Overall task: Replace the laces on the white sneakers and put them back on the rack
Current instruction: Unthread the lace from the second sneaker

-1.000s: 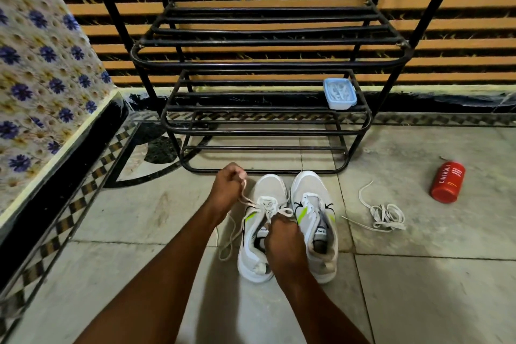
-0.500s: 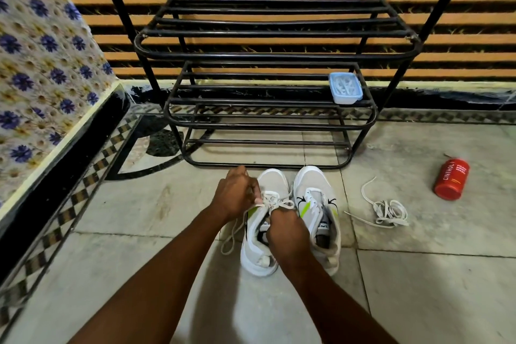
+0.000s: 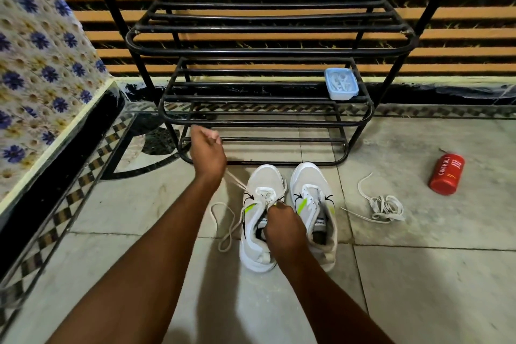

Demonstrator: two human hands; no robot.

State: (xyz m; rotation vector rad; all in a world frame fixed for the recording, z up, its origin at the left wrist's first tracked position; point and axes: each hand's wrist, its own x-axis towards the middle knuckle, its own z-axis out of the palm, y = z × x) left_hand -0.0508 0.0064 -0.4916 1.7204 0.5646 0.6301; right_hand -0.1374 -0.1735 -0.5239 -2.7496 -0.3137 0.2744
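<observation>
– Where is there room?
– Near us, the floor right of the sneakers is bare. Farther off lie a loose lace heap and a red can.
– And the rack?
– Its middle shelf is open, but a blue box sits at the right end. A tight lace runs from one sneaker up to the left grip.

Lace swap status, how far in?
Done: right sneaker looks unlaced, a loose lace lies beside it. In hand: left hand pulls a taut lace from the left sneaker, right hand pinching its eyelet area. Left: relacing both, then racking; shoe rack holds neither sneaker.
</observation>
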